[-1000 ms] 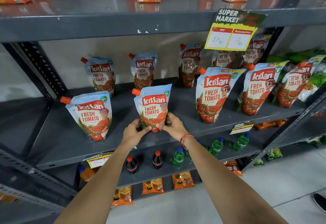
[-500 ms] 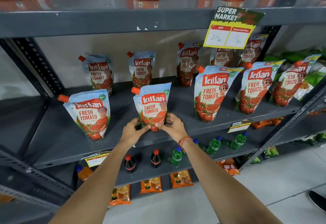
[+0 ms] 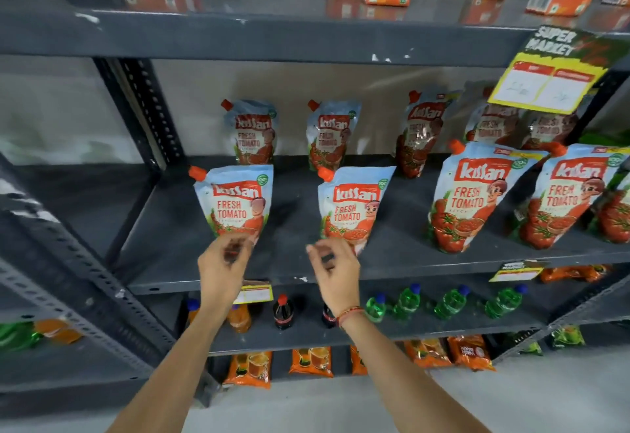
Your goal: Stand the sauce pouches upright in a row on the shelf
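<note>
Pouches: front row upright | left hand [image 3: 223, 257], right hand [image 3: 332, 262]: loosely curled, holding nothing | advice: grip leftmost pouch [image 3: 235, 202] low by both sides, square its base, align with neighbour pouch [image 3: 353, 207]

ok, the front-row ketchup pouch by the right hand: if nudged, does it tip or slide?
The pouch probably tips sooner than it slides: it is tall, tapering toward its base. Its soft, rounded sides suggest it would flex under a grip. The glossy film may be slippery. The right hand is beside it; contact unclear.

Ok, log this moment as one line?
left hand: open, empty | right hand: open, empty | second pouch: upright, front row | shelf
</note>
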The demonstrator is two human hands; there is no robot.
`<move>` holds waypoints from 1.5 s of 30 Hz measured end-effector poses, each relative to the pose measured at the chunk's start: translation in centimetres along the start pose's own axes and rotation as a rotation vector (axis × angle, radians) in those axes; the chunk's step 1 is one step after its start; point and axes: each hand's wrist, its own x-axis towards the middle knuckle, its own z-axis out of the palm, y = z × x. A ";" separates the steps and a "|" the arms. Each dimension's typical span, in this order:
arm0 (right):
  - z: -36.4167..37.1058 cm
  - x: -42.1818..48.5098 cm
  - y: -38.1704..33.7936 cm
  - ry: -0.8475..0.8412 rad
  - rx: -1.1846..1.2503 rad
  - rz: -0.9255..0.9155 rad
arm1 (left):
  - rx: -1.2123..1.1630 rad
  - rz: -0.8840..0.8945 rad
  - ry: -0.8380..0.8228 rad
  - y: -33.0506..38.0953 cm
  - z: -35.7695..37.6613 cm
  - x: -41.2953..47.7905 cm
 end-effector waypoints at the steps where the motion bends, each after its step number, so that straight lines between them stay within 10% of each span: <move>1: 1.3 0.4 -0.6 -0.103 -0.026 -0.020 | 0.005 -0.003 0.063 -0.5 -1.0 0.4; 5: 5.1 2.9 -3.1 -0.339 0.005 0.152 | 0.004 -0.070 0.194 -2.1 -3.7 2.8; 11: 7.5 5.2 -2.9 -0.598 0.024 0.326 | 0.126 -0.226 -0.369 -4.9 -3.9 5.1; 45: 5.1 2.5 -1.5 -0.526 -0.193 0.145 | 0.317 -0.113 -0.411 -4.0 -2.8 3.3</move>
